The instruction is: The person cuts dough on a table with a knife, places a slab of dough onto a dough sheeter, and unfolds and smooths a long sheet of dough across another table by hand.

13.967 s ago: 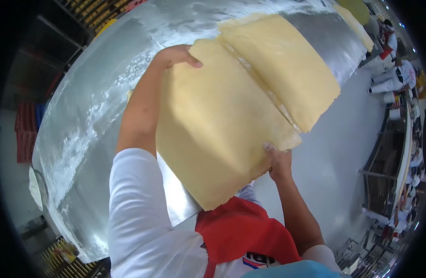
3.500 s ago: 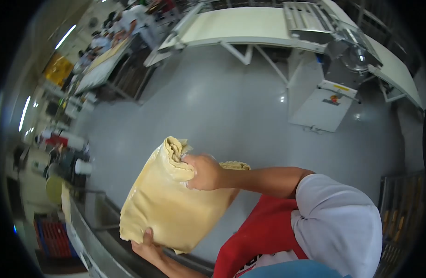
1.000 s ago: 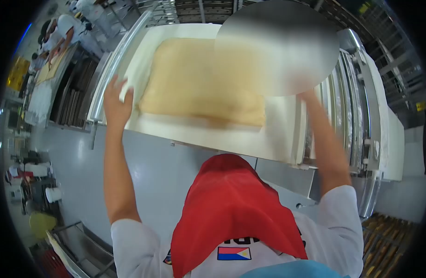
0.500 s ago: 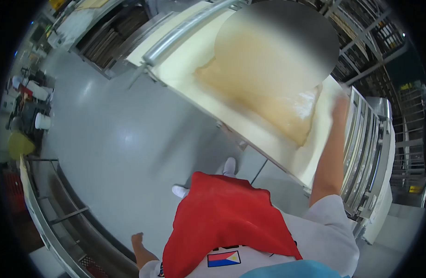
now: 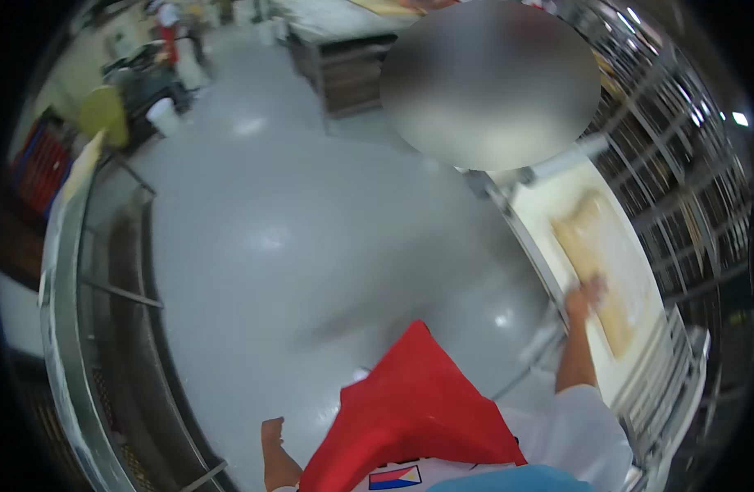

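Observation:
My right hand (image 5: 586, 297) lies on the near edge of a flat, pale tan sheet of dough (image 5: 610, 275), its fingers stretched out and somewhat blurred. Beneath the dough runs the cream belt (image 5: 541, 205) of a dough sheeter, to my right. White flour shows on part of the dough's surface. Low at my left side hangs my left hand (image 5: 272, 430), away from the machine. Its small visible fingers look loosely apart, and nothing shows in them.
Metal bars and rollers (image 5: 660, 394) form the sheeter's near end. Wire racks (image 5: 688, 164) stand beyond it. Along my left runs a long metal trough or frame (image 5: 131, 328). Farther off are a white bucket (image 5: 164, 117), a worktable (image 5: 356, 78) and a person (image 5: 165, 33). A grey blur covers the top middle.
My view has turned left, so the sheeter and dough now appear farther right. My right hand has gone from the belt's far right side to the dough's near edge. My left hand still hangs down.

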`<state>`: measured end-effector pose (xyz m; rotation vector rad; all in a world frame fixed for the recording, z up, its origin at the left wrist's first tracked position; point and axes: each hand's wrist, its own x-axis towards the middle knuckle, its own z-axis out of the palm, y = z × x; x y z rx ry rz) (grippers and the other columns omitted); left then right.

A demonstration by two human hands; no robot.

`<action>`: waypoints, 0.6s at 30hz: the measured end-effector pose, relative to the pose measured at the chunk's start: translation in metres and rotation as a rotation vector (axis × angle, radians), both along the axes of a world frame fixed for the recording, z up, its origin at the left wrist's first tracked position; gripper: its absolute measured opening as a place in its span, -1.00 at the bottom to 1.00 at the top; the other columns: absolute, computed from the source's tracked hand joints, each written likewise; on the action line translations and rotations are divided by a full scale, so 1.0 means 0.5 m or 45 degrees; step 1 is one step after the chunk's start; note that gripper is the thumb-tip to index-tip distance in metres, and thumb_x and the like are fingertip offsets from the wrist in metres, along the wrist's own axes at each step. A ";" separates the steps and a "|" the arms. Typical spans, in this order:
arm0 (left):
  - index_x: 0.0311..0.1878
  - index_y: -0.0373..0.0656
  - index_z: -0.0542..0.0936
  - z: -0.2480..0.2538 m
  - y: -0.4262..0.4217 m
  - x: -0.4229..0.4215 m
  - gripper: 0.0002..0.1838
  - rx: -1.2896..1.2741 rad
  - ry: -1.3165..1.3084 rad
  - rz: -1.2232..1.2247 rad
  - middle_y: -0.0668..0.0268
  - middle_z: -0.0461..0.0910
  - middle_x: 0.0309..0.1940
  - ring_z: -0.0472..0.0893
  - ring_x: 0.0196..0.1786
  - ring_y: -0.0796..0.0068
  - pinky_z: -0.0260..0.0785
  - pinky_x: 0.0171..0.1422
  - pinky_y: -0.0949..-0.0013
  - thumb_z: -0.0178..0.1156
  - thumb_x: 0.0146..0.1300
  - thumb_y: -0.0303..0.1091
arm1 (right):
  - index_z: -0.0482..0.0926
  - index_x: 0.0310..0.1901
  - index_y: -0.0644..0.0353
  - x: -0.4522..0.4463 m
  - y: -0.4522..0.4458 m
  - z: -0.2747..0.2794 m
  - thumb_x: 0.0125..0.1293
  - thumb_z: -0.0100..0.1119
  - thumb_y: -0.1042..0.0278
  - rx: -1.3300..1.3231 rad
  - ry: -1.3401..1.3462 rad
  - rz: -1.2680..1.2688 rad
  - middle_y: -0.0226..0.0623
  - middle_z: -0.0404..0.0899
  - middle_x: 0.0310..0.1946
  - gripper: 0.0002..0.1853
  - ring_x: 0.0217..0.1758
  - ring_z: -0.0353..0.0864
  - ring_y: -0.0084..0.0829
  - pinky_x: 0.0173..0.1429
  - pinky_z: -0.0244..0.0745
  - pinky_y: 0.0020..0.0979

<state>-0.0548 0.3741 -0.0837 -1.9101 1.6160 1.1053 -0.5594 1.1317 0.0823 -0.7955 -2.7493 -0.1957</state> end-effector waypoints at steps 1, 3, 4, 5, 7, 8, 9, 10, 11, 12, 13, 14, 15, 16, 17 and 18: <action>-0.05 -0.35 0.69 -0.001 -0.042 -0.049 -0.57 0.008 0.040 -0.016 0.07 0.67 -0.23 0.61 -0.23 0.18 0.52 -0.22 0.00 0.32 0.23 -0.12 | -0.05 0.59 0.26 0.001 0.017 -0.004 0.49 -0.12 -0.16 0.159 -0.074 0.041 0.05 -0.19 0.63 -0.15 0.69 -0.26 0.09 0.67 -0.39 0.09; 0.00 -0.24 0.70 -0.016 -0.112 -0.134 -0.57 0.064 0.103 -0.122 0.15 0.61 -0.45 0.54 -0.44 0.24 0.46 -0.34 0.11 0.37 0.21 -0.09 | -0.03 0.58 0.25 -0.024 -0.031 -0.004 0.51 -0.23 -0.21 0.071 -0.243 -0.214 0.09 -0.16 0.62 -0.16 0.68 -0.23 0.11 0.66 -0.35 0.12; -0.04 -0.25 0.70 -0.054 -0.161 -0.177 -0.58 -0.050 0.381 -0.217 0.16 0.63 -0.44 0.55 -0.43 0.29 0.47 -0.33 0.15 0.35 0.23 -0.08 | -0.01 0.58 0.26 -0.035 0.002 -0.048 0.51 -0.27 -0.22 0.053 -0.327 -0.294 0.10 -0.15 0.62 -0.18 0.68 -0.23 0.14 0.65 -0.33 0.17; -0.14 -0.24 0.69 -0.096 -0.216 -0.212 -0.63 -0.138 0.391 -0.623 0.08 0.66 -0.28 0.58 -0.22 0.11 0.45 -0.13 0.04 0.16 0.32 -0.08 | 0.31 0.47 0.19 -0.029 0.028 -0.082 0.50 -0.20 -0.13 0.353 -0.499 -0.170 0.14 -0.08 0.60 -0.31 0.63 -0.23 0.36 0.50 -0.17 0.49; -0.23 -0.23 0.66 -0.008 -0.277 -0.335 -0.58 -0.210 0.467 -0.802 -0.06 0.66 -0.16 0.59 -0.05 -0.12 0.42 0.09 -0.06 -0.01 0.38 -0.07 | 0.48 0.37 0.06 -0.049 0.136 -0.160 0.48 -0.12 0.00 0.511 -0.645 -0.149 0.08 0.10 0.55 -0.45 0.63 -0.07 0.21 0.46 -0.12 0.52; -0.22 -0.24 0.65 0.069 -0.314 -0.401 -0.56 -0.221 0.431 -0.934 -0.10 0.64 -0.20 0.58 -0.06 -0.15 0.42 0.07 -0.07 -0.01 0.37 -0.03 | 0.50 0.35 -0.03 -0.076 0.160 -0.177 0.50 -0.14 0.03 0.741 -0.823 -0.104 -0.10 0.33 0.46 -0.50 0.59 0.14 0.00 0.50 -0.11 0.43; -0.10 -0.23 0.67 0.067 -0.361 -0.428 -0.52 -0.291 0.515 -0.878 -0.06 0.66 -0.09 0.60 0.03 -0.12 0.43 0.15 -0.02 -0.01 0.38 0.01 | 0.51 0.33 -0.03 -0.112 0.112 -0.155 0.48 -0.12 0.04 0.785 -0.793 -0.066 -0.11 0.35 0.43 -0.52 0.55 0.17 -0.01 0.47 -0.06 0.39; 0.10 -0.20 0.65 0.072 -0.394 -0.435 -0.47 -0.556 0.693 -0.828 0.00 0.65 0.08 0.59 0.16 -0.05 0.43 0.25 0.05 0.02 0.38 0.06 | 0.53 0.30 -0.02 -0.156 0.011 -0.150 0.47 -0.09 0.06 0.717 -0.728 -0.018 -0.11 0.38 0.40 -0.53 0.52 0.21 -0.03 0.44 -0.02 0.36; 0.17 -0.18 0.62 0.120 -0.433 -0.448 -0.45 -0.429 0.683 -0.698 0.04 0.62 0.15 0.56 0.22 -0.03 0.41 0.30 0.07 0.03 0.38 0.07 | 0.54 0.27 -0.02 -0.189 -0.089 -0.161 0.46 -0.07 0.07 0.620 -0.680 0.040 -0.11 0.40 0.38 -0.55 0.49 0.24 -0.05 0.41 0.03 0.32; 0.24 -0.16 0.59 0.168 -0.483 -0.469 -0.43 -0.314 0.711 -0.596 0.07 0.59 0.22 0.54 0.28 -0.01 0.39 0.35 0.09 0.04 0.39 0.07 | 0.56 0.25 -0.01 -0.224 -0.189 -0.175 0.44 -0.05 0.08 0.541 -0.676 0.108 -0.12 0.42 0.35 -0.57 0.45 0.28 -0.07 0.38 0.07 0.28; 0.24 -0.16 0.59 0.163 -0.541 -0.454 -0.43 -0.337 0.690 -0.555 0.07 0.59 0.22 0.54 0.28 -0.01 0.39 0.35 0.09 0.04 0.39 0.07 | 0.58 0.22 -0.01 -0.264 -0.299 -0.197 0.43 -0.02 0.09 0.464 -0.699 0.187 -0.12 0.45 0.32 -0.58 0.42 0.32 -0.08 0.35 0.12 0.25; 0.23 -0.15 0.60 0.124 -0.590 -0.413 -0.45 -0.430 0.627 -0.554 0.07 0.59 0.23 0.52 0.29 -0.01 0.37 0.37 0.07 0.03 0.40 0.06 | 0.59 0.19 -0.01 -0.301 -0.403 -0.219 0.41 0.00 0.10 0.391 -0.744 0.287 -0.13 0.47 0.29 -0.60 0.38 0.35 -0.10 0.32 0.16 0.21; 0.22 -0.14 0.60 0.081 -0.637 -0.365 -0.46 -0.516 0.562 -0.567 0.07 0.58 0.24 0.51 0.30 -0.02 0.36 0.38 0.06 0.02 0.42 0.05 | 0.61 0.17 0.00 -0.339 -0.506 -0.236 0.40 0.02 0.11 0.322 -0.808 0.389 -0.13 0.49 0.26 -0.61 0.35 0.39 -0.12 0.29 0.21 0.17; 0.21 -0.13 0.61 0.021 -0.674 -0.300 -0.47 -0.533 0.333 -0.675 0.07 0.58 0.24 0.50 0.31 -0.03 0.35 0.39 0.05 0.01 0.43 0.05 | 0.62 0.14 0.00 -0.371 -0.609 -0.254 0.39 0.05 0.12 0.247 -0.875 0.498 -0.13 0.52 0.23 -0.63 0.31 0.42 -0.14 0.26 0.25 0.13; 0.20 -0.13 0.61 -0.048 -0.694 -0.226 -0.48 -0.543 0.114 -0.781 0.07 0.57 0.25 0.48 0.32 -0.03 0.33 0.40 0.04 -0.01 0.44 0.05 | 0.64 0.11 0.01 -0.407 -0.709 -0.275 0.37 0.07 0.13 0.182 -0.950 0.620 -0.14 0.54 0.21 -0.65 0.28 0.46 -0.15 0.23 0.29 0.10; 0.16 -0.10 0.63 -0.098 -0.695 -0.155 -0.51 -0.553 0.020 -0.658 0.07 0.58 0.23 0.49 0.32 -0.04 0.35 0.39 0.02 -0.02 0.44 0.05 | 0.65 0.09 0.01 -0.437 -0.800 -0.301 0.36 0.10 0.15 0.127 -1.021 0.737 -0.14 0.56 0.18 -0.66 0.25 0.49 -0.17 0.20 0.34 0.06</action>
